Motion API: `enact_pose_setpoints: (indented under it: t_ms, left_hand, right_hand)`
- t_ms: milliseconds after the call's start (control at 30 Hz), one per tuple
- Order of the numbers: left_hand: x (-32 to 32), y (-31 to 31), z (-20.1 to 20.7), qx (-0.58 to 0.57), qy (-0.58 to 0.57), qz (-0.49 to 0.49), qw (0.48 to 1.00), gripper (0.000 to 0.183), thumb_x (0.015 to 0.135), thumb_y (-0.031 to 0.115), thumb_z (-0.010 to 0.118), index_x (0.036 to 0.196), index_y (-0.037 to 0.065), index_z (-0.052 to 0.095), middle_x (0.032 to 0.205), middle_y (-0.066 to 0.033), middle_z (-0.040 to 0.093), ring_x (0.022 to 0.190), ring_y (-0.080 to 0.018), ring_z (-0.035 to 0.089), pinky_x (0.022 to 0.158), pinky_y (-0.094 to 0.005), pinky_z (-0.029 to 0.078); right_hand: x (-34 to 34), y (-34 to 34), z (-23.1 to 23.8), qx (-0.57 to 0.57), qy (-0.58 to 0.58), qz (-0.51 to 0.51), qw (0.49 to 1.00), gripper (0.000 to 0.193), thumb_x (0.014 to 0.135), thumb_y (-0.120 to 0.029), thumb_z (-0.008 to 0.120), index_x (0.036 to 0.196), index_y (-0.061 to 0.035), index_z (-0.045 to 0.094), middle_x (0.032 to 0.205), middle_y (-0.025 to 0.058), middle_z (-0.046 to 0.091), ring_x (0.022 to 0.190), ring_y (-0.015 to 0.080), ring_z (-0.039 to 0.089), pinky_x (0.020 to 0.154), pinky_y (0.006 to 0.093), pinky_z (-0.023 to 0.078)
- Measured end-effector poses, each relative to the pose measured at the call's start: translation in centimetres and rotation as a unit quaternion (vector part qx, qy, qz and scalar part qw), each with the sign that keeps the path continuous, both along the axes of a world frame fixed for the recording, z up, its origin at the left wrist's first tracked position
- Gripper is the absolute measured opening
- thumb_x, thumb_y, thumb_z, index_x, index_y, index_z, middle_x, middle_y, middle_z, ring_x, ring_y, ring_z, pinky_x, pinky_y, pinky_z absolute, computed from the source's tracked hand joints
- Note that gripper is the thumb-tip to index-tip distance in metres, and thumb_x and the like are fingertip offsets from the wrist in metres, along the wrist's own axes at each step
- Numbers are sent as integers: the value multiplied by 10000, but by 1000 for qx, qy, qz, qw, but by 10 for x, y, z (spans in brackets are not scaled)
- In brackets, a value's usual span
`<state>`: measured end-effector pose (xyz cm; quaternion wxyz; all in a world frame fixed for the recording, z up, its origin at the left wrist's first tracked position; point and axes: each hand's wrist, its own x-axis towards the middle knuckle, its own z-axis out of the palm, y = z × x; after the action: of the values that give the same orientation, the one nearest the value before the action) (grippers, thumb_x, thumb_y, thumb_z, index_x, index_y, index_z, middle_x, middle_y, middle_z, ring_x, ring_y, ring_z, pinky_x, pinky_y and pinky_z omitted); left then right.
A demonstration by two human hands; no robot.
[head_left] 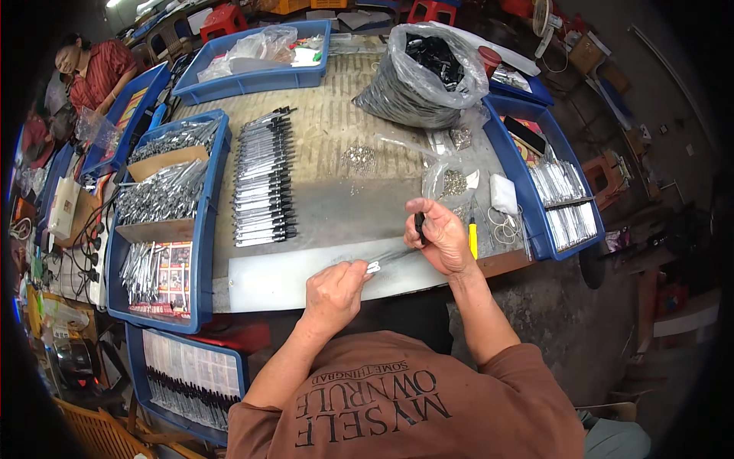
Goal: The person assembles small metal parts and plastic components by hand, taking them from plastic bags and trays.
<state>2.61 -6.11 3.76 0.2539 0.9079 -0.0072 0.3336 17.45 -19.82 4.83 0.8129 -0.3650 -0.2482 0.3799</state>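
Over the table's near edge, my left hand [334, 294] is closed, with the ends of thin silver metal pieces [373, 268] poking out past its fingertips; the rest of them is hidden in the hand. Farther right and higher, my right hand [445, 239] has its fingers curled round a small black part [420, 223]. The hands are apart. Under them lies a pale translucent sheet [283, 277] along the edge. Beyond it, a long row of silver strips with black ends [264, 183] lies side by side on the table.
Blue trays of metal strips stand left [206, 252] and right [539, 222]. A clear bag of black parts [436, 76] is at the back. Small metal bits [359, 158] lie mid-table. A yellow-handled tool [472, 239] lies beside my right hand. Another person [99, 76] sits far left.
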Motion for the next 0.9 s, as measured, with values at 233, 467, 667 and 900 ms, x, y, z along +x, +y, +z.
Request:
enact_pose_setpoints:
  t_ms: [233,467,667,900]
  left_hand:
    - [-4,2,3,8,4,-9,1000,138,698,54,617,782,37,509,569,-55,479,481,-212,506,429,-311,406]
    - [-10,1,7,32,27,-11,999,148,688,41,620,789,32,513,570,-57,490,477,-212,503,428,-314,403]
    - [-11,1,7,47,31,-11,998,120,711,80,598,777,42,505,558,-48,453,480,-199,504,423,-309,404]
    - [-11,-1,5,56,31,-23,998,113,721,106,584,779,50,504,561,-42,434,479,-190,499,421,-303,404]
  right_hand:
    - [-25,-13,-2,-153,-158,10,976,175,847,-123,519,980,-10,529,726,11,507,591,60,452,548,186,383]
    - [-39,-16,6,-255,-314,-5,914,210,818,-101,545,1000,4,540,781,31,559,648,105,506,586,229,422]
    - [-37,-15,6,-215,-530,-44,819,249,765,-74,576,996,17,550,852,87,582,707,153,546,626,253,441]
    - [-41,-19,11,-259,-496,-37,828,195,738,-48,584,919,19,553,822,97,575,687,192,550,604,270,436]
